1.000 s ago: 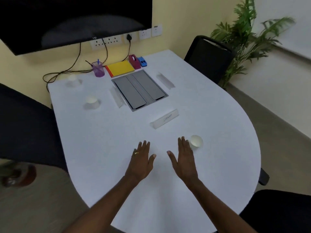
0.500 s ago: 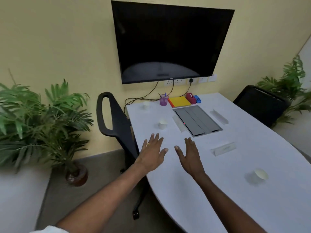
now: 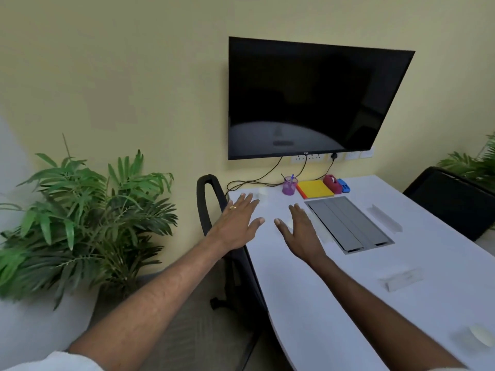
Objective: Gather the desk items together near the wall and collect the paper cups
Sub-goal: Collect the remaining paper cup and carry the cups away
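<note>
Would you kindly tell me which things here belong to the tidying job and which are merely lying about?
Job: white paper cup, clear plastic name stand, purple pen pot, yellow notepad, red tape dispenser, blue stapler.
Not the job: black wall television, green potted plant, black office chair, grey table hatch.

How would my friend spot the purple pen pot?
Find the big black TV on the wall, then look down to the white table under it. The pen pot stands at the left end of the colourful row by the wall, beside the yellow pad: the only see-through purple thing, with pens poking out.
</note>
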{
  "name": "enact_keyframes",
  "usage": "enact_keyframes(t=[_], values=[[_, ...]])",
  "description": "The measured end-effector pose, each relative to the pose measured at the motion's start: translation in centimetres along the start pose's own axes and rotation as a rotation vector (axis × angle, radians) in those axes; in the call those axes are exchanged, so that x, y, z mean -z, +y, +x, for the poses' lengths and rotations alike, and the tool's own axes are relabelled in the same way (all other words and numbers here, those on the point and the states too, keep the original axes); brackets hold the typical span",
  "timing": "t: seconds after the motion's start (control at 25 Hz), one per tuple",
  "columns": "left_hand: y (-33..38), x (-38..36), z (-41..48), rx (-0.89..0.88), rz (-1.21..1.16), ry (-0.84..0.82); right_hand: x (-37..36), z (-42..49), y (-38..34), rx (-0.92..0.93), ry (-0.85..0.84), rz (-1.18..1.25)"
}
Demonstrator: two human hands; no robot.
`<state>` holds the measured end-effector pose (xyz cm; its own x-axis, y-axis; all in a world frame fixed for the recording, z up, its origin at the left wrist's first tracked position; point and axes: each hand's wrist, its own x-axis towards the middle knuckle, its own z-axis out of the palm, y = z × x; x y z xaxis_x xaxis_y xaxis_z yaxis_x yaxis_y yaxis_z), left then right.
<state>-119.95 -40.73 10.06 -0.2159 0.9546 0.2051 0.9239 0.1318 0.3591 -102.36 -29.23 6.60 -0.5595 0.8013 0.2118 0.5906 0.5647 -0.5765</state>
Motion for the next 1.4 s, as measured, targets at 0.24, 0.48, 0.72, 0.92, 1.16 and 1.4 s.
enact_keyframes(t=[0.24,0.48,0.72,0.92,1.16,1.4], values=[[-8.0,1.9,9.1,-0.032,0.032,-0.032,-4.0,11.6,-1.3,-0.011,0.027,-0.086],[-15.7,2.6,17.0,-0.032,0.013,-0.100,-7.9,19.9,-2.1,-0.074,0.010,-0.083],[-22.0,2.0,23.5,-0.076,-0.075,-0.212,-11.9,25.0,-2.2,-0.175,-0.005,-0.103],[-26.8,1.5,29.0,-0.148,-0.177,-0.358,-14.9,28.0,-3.1,-0.296,0.032,-0.104],[-29.1,-1.2,34.8,-0.236,-0.235,-0.506,-16.2,30.8,-3.7,-0.431,0.064,-0.094],[-30.2,-4.8,40.7,-0.286,-0.247,-0.529,-17.1,34.0,-0.8,-0.495,0.059,-0.087]])
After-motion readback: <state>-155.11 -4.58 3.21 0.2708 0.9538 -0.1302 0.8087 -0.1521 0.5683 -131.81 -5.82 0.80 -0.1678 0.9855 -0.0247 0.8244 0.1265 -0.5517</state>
